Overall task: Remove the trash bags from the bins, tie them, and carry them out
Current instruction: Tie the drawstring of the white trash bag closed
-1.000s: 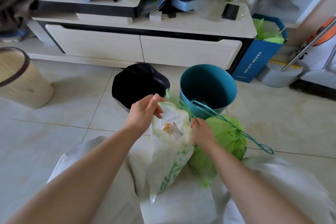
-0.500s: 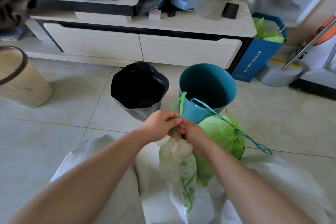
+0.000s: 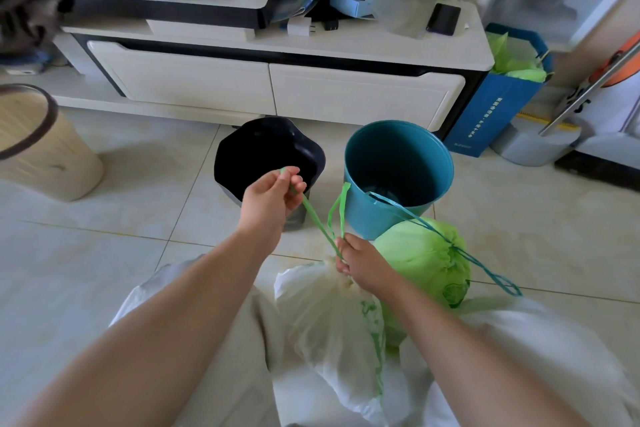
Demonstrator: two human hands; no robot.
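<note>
A white trash bag [image 3: 332,319] with green print lies between my knees, its mouth gathered. My right hand [image 3: 363,265] pinches the gathered neck, with a loop of green drawstring [image 3: 337,210] rising from it. My left hand [image 3: 272,199] is raised and grips the other green drawstring strand, pulled taut up to the left. A tied green trash bag [image 3: 426,253] with a teal drawstring [image 3: 485,267] rests on the floor to the right. Behind stand a teal bin [image 3: 398,211], bare inside, and a bin lined with a black bag [image 3: 266,152].
A beige bin [image 3: 38,152] stands at the far left. A white TV cabinet [image 3: 277,87] with clutter runs along the back. A blue paper bag [image 3: 498,107] with green plastic sits at its right end. The floor is pale tile.
The white bag's mouth went from open to cinched. My hands met at the neck, then my left hand pulled a green drawstring strand up and to the left.
</note>
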